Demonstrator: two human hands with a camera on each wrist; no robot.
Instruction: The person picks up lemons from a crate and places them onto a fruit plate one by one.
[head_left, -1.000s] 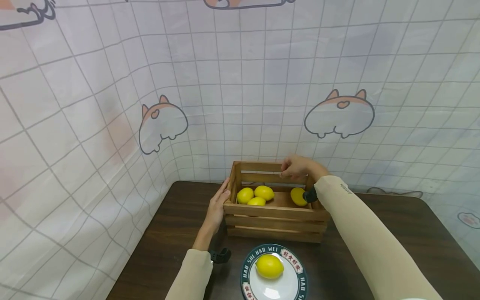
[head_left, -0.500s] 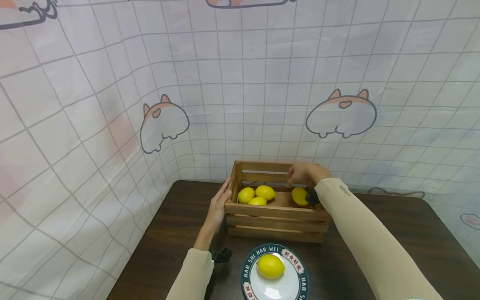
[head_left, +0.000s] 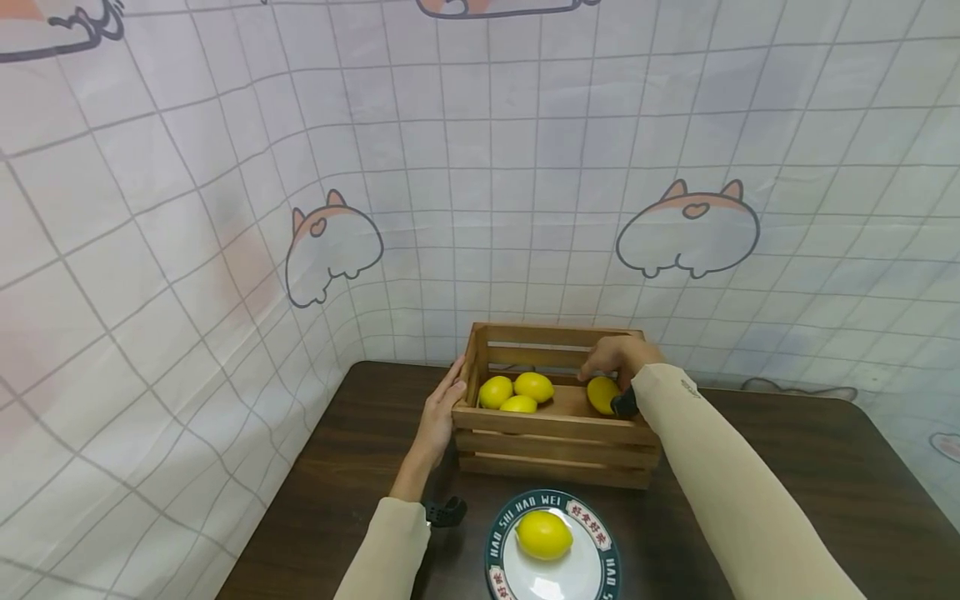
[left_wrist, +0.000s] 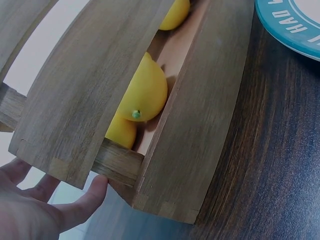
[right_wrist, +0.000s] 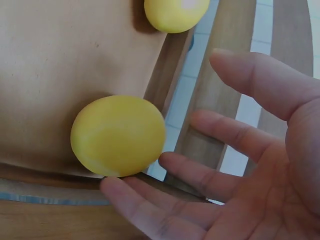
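Wooden slats frame the scene as a person's right hand (right_wrist: 240,170), fingers spread and relaxed, hovers inside the crate (head_left: 555,425) just beside a lone lemon (right_wrist: 118,135) at its right end, one fingertip apparently touching it. Left hand (head_left: 438,408) lies flat and open against the crate's left side. Three more lemons (head_left: 517,392) sit at the crate's left end; a plated lemon (head_left: 543,534) rests in front of the crate.
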